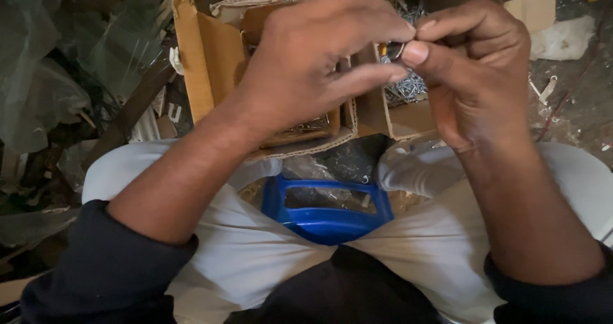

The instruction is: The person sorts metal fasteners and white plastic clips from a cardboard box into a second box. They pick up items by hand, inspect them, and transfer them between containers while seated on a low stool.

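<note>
Metal, small and shiny, the part (394, 49) is pinched between the fingertips of both hands, held up over an open cardboard box (211, 62); its exact shape is too hidden to tell. The left hand (313, 56) grips it from the left with thumb and fingers curled in, the right hand (476, 62) clenches on it from the right, and the two hands touch at the fingertips. Below them the box holds a heap of silvery screws (408, 88), and a blue plastic stool (325, 212) shows between the person's pale-trousered knees, with clear plastic sheeting (51, 75) crumpled at far left.
</note>
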`<action>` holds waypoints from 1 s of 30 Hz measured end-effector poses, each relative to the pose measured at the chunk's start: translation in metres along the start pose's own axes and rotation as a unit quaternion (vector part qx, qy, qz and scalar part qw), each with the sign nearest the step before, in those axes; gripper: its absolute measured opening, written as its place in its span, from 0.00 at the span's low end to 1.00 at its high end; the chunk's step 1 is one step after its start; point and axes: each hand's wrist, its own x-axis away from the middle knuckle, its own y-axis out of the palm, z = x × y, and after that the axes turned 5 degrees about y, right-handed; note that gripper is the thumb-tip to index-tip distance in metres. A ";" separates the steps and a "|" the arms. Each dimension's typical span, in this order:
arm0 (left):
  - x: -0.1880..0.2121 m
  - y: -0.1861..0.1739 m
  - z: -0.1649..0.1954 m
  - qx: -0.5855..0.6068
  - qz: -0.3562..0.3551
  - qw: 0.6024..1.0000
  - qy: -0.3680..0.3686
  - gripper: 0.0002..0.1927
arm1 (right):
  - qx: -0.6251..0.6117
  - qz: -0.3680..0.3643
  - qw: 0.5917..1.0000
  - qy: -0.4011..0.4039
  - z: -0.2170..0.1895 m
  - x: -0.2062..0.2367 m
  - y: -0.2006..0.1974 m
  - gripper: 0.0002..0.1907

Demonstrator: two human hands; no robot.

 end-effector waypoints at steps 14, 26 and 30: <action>-0.006 -0.014 -0.002 0.050 -0.042 0.997 -0.040 0.13 | 0.133 -0.004 0.988 -0.073 -0.009 0.000 0.005 0.11; 0.014 -0.009 -0.020 0.365 -0.059 0.908 -0.196 0.09 | 0.044 -0.046 0.998 0.012 -0.007 -0.003 -0.010 0.10; 0.010 -0.015 -0.029 0.285 0.010 0.936 -0.208 0.09 | 0.059 -0.025 0.998 0.030 -0.006 -0.004 -0.015 0.10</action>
